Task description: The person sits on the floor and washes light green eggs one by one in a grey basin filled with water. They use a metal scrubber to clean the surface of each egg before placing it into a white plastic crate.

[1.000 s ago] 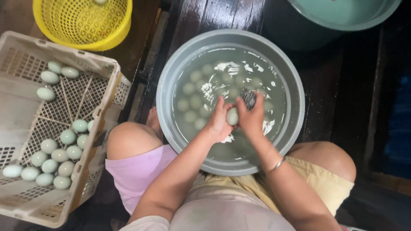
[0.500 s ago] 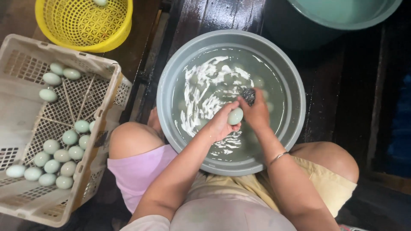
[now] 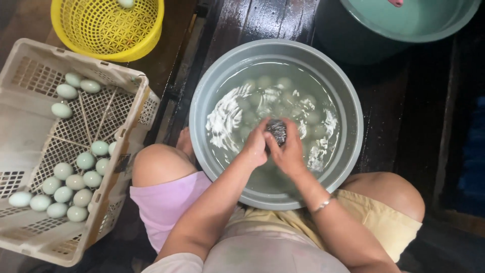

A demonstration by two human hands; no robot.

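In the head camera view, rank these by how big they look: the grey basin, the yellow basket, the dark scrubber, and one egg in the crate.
1. grey basin
2. yellow basket, partly cut off
3. and 4. dark scrubber and egg: too alike, scrubber partly hidden

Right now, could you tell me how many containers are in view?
4: a yellow basket top left, a beige crate holding eggs at left, a grey basin of water in the middle, and a teal basin top right, partly cut off.

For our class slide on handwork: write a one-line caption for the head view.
Both hands, left hand and right hand, rub a dark scrubber over the grey basin.
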